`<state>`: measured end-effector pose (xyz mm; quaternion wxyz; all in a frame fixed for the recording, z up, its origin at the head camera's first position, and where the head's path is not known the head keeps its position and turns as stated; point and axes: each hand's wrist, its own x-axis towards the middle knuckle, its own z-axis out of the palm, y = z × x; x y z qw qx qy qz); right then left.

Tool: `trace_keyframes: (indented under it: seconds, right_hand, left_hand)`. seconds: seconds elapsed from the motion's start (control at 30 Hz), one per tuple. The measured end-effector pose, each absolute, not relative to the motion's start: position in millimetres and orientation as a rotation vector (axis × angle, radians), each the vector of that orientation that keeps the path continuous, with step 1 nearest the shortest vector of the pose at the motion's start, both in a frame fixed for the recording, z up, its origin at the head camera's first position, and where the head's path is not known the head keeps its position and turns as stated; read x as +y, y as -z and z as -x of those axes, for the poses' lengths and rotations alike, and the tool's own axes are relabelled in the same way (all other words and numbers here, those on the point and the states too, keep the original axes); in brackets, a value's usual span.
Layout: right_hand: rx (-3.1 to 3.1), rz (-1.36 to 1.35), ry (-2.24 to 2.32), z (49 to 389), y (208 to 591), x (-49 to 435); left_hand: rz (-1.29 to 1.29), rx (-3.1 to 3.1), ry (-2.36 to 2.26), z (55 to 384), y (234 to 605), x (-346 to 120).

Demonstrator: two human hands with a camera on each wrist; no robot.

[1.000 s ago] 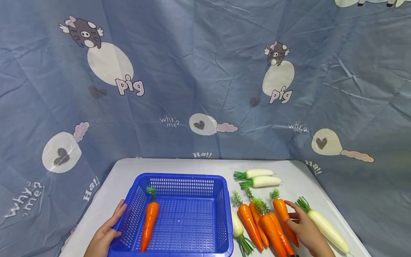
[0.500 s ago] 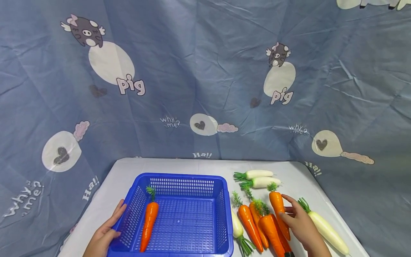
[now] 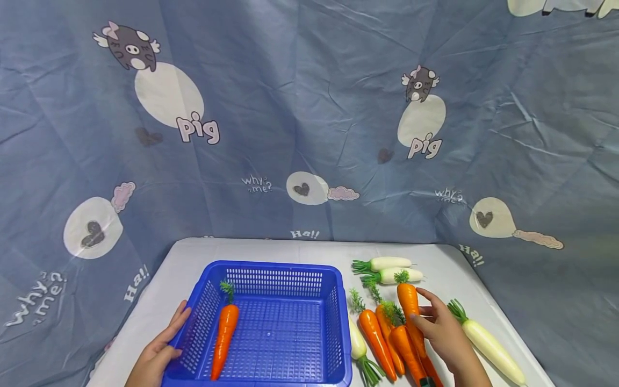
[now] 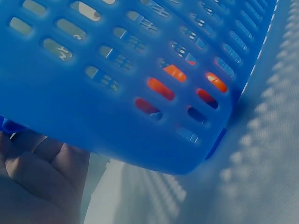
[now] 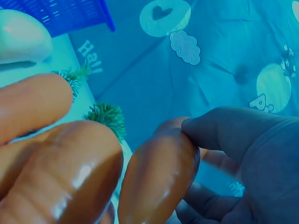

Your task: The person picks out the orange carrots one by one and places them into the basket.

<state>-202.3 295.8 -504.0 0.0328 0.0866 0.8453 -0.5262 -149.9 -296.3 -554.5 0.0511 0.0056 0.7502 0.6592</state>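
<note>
My right hand (image 3: 447, 330) pinches an orange carrot (image 3: 408, 301) with green fronds between thumb and fingers, held over other carrots. In the right wrist view, the thumb presses the side of this carrot (image 5: 161, 172). My left hand (image 3: 157, 346) holds the left rim of a blue plastic basket (image 3: 282, 263); in the left wrist view, the basket wall (image 4: 117, 121) partly covers its fingers. Inside the basket, along its left side, lies one carrot (image 3: 224, 338). Below and left of my right hand, several loose carrots (image 3: 377, 338) lie close together, some overlapping.
Two white radishes (image 3: 394, 262) lie behind the carrots. Another radish (image 3: 357, 341) sits against the basket's right side, and a longer one (image 3: 493, 346) lies to the right of my right hand. A blue printed cloth (image 3: 309, 134) hangs behind the white tabletop (image 3: 193, 247).
My right hand has lifted the carrot from the right of the pile and carried it leftward over the other carrots. My left hand and the basket have hardly moved.
</note>
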Motion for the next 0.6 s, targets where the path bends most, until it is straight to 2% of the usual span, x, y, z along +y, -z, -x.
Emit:
trace_keyframes:
  seconds: [0.6]
  right_hand:
    - [2.55,-0.291,1.703,209,504,266]
  left_hand:
    - [-0.014,2.285,-2.006,149,554,-297]
